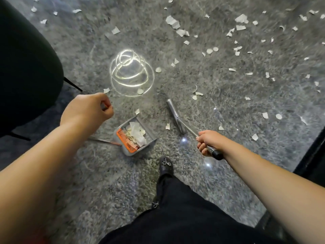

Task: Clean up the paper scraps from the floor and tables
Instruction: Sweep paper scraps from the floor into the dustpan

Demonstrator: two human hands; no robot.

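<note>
White paper scraps [173, 22] lie scattered over the grey speckled floor, thickest toward the upper right. A grey dustpan [149, 140] with an orange comb edge stands on the floor at the centre and holds several scraps. Its thin handle [103, 141] runs left under my left forearm. My left hand [88, 110] is above and left of the pan, its fingers curled round a thin dark end that looks like that handle. My right hand [208, 142] grips the black-tipped metal handle of a broom. The grey broom head [175, 115] rests on the floor right of the pan.
A black chair [26, 64] with thin legs fills the left side. A dark edge of furniture [311, 155] runs along the lower right. My black shoe [166, 166] and trouser leg stand just below the dustpan. A bright ring-shaped light reflection [131, 73] lies on the floor.
</note>
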